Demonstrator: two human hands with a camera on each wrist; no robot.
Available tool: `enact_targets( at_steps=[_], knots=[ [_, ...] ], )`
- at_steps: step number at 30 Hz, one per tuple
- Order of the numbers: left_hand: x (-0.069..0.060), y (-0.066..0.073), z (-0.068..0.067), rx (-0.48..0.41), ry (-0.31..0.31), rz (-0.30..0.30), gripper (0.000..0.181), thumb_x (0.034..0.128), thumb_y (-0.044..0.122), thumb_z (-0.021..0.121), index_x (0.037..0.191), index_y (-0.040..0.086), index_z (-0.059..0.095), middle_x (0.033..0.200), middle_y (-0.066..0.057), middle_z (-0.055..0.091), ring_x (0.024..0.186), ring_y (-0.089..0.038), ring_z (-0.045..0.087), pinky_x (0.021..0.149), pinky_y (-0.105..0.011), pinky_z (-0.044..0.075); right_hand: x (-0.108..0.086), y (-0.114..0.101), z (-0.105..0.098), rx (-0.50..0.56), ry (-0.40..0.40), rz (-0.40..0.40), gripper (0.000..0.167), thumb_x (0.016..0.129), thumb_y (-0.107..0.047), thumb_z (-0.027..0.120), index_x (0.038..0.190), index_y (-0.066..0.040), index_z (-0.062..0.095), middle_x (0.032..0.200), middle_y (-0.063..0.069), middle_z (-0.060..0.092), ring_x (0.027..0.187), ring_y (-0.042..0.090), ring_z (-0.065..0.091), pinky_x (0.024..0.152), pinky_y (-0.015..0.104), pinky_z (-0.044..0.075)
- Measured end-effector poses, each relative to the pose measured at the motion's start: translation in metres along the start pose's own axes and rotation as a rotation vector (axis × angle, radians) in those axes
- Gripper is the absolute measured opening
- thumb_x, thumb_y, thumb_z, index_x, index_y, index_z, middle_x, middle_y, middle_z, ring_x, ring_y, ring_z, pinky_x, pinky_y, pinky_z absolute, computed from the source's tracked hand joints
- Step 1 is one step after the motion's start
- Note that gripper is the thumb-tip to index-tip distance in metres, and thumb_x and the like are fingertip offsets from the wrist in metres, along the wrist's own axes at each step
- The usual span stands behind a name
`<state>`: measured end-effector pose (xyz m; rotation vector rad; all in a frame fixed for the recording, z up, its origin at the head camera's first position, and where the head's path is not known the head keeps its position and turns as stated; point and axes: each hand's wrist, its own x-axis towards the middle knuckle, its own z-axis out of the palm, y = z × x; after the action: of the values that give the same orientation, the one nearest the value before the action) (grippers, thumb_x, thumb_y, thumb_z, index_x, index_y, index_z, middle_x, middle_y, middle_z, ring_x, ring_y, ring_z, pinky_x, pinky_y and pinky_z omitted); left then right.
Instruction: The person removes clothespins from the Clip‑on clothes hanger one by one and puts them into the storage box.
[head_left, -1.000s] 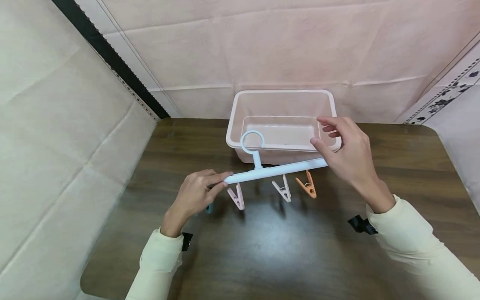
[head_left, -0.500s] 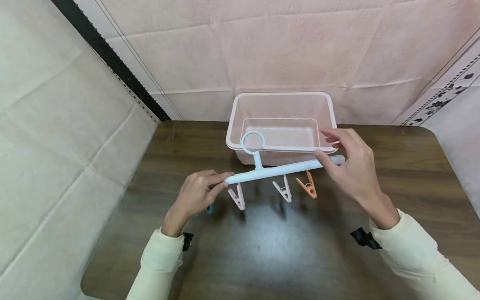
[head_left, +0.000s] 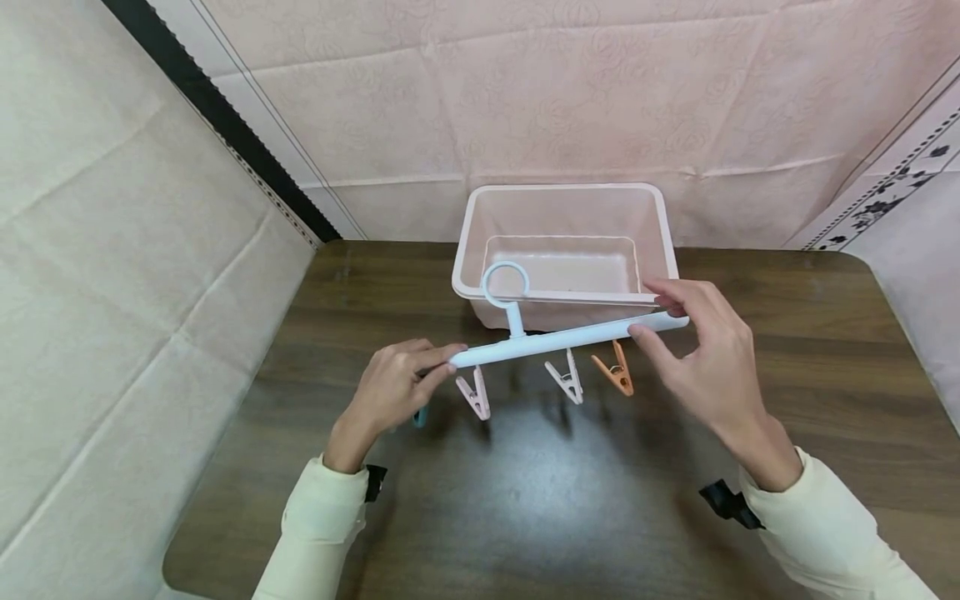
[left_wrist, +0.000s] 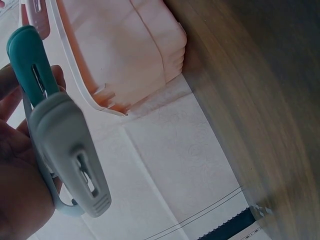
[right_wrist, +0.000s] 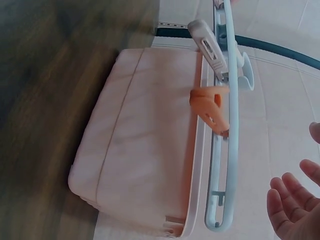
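A light blue hanger (head_left: 570, 338) is held up level with the basket's front, its hook pointing away. My left hand (head_left: 386, 387) pinches its left end between thumb and fingers. Pink (head_left: 476, 395), white (head_left: 566, 379) and orange (head_left: 617, 372) clips hang from the bar. Beside the left hand (left_wrist: 20, 170), the left wrist view shows a teal clip (left_wrist: 31, 65) and a grey clip (left_wrist: 67, 145). My right hand (head_left: 708, 367) is at the bar's right end, fingers spread; in the right wrist view a gap separates the hand (right_wrist: 297, 202) from the hanger (right_wrist: 232, 150).
Behind the hanger, a pale pink basket (head_left: 566, 296) stands at the back of the dark wooden table (head_left: 540, 500). Nothing shows inside it. Pale cloth (head_left: 585, 100) rises behind the table and along its sides.
My right hand has come down and slightly nearer to me beside the bar's right end, and its fingers now overlap the bar in view. The left hand and hanger stay nearly still.
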<state>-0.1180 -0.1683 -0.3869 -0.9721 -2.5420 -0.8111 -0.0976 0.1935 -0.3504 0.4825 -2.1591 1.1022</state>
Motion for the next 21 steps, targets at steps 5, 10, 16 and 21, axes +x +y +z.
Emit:
enact_targets(
  at_steps=[5,10,16,21],
  knots=[
    [0.001,0.000,0.000,0.000,0.000,0.002,0.030,0.0881,0.011,0.077,0.118,0.011,0.076,0.078,0.001,0.066,0.055,-0.007,0.042,0.048,-0.027,0.037,-0.007,-0.002,0.002,0.004,0.010,-0.006,0.047,0.077,-0.007,0.081,0.123,-0.002,0.069,0.110,0.013,0.066,0.098,0.024,0.060,0.089,0.022,0.042],
    [0.001,0.001,0.000,-0.004,-0.002,-0.012,0.030,0.0887,0.011,0.076,0.118,0.012,0.076,0.077,0.002,0.066,0.055,-0.007,0.042,0.048,-0.027,0.037,-0.013,-0.001,0.004,0.017,0.015,-0.030,0.045,0.082,-0.017,0.078,0.123,0.000,0.068,0.112,0.014,0.065,0.100,0.026,0.058,0.091,0.023,0.042],
    [0.001,0.002,-0.001,-0.009,0.000,-0.033,0.031,0.0879,0.009,0.077,0.118,0.011,0.076,0.074,0.002,0.063,0.055,-0.007,0.041,0.048,-0.027,0.036,-0.019,0.000,0.008,0.015,0.023,-0.024,0.049,0.076,-0.007,0.083,0.122,0.000,0.068,0.111,0.014,0.065,0.097,0.027,0.058,0.090,0.022,0.041],
    [0.002,0.003,-0.003,-0.016,0.007,-0.044,0.031,0.0882,0.008,0.077,0.119,0.010,0.076,0.074,0.003,0.063,0.054,-0.008,0.041,0.048,-0.028,0.036,-0.022,-0.001,0.015,0.024,0.039,-0.029,0.051,0.074,-0.004,0.085,0.122,-0.001,0.069,0.113,0.013,0.066,0.097,0.028,0.059,0.090,0.023,0.042]
  ],
)
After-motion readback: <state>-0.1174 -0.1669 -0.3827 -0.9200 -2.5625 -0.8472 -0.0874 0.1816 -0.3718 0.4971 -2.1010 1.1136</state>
